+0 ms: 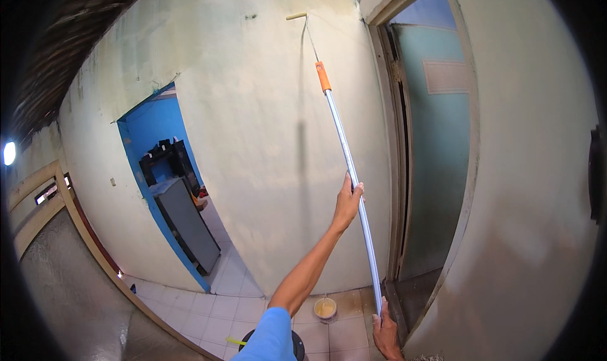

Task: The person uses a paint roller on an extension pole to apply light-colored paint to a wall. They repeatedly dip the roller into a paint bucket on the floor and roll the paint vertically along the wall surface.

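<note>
My left hand (348, 202) is wrapped around the middle of a long pale extension pole (346, 145). Lower down, my right hand (386, 330) grips the same pole near its bottom end. An orange roller handle (323, 77) is fixed to the pole's top, and a thin wire frame runs up from it to a narrow paint roller (297, 16). The roller lies at or very near the upper part of a stained, pale wall (246, 123); whether it touches cannot be told. On the floor by the wall's foot stands a small bucket of cream-coloured paint (325, 309).
To the right is a wooden door frame (386, 138) with a greenish door (431, 161). A blue-edged doorway (156, 190) opens on the left, showing a grey cabinet (187, 223). A wood-framed panel (80, 285) fills the lower left. A dark round object (298, 346) sits partly behind my sleeve.
</note>
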Demonstrator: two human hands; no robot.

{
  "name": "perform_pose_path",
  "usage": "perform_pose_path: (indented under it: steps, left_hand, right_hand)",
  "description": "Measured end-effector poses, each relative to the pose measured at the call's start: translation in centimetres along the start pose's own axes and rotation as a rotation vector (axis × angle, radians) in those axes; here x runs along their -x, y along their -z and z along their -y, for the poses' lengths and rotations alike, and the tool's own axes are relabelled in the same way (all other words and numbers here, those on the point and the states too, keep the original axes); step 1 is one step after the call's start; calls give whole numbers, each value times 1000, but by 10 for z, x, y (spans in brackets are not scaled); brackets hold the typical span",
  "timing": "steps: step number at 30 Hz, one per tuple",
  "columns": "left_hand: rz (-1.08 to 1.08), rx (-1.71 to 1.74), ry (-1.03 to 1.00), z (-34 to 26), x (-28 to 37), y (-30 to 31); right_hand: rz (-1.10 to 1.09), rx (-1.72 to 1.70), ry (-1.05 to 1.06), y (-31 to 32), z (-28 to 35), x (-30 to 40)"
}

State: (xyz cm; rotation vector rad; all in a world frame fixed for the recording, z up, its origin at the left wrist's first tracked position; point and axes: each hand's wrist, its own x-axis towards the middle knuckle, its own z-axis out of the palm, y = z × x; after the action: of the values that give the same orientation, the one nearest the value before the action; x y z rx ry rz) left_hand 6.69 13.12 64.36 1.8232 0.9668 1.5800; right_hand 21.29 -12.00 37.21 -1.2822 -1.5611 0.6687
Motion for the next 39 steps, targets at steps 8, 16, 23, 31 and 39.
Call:
perform_pose_path:
  steps: [8, 16, 23, 31, 39]
  left_hand:
    - [-143, -224, -87, -18, -41, 8]
    - [-140, -37, -137, -55, -78, 39]
    - [40, 395, -30, -24, -35, 26]
    - [0, 825, 267, 28, 95, -28]
    - [28, 799, 14, -31, -2, 6]
  right_hand:
    - [-47, 37, 45, -1, 72, -72]
    - [-10, -61, 49, -3, 120, -114]
    - [-73, 41, -36, -24, -40, 19]
    - [9, 234, -444, -21, -160, 168]
    - [-119, 218, -240, -16, -100, 110]
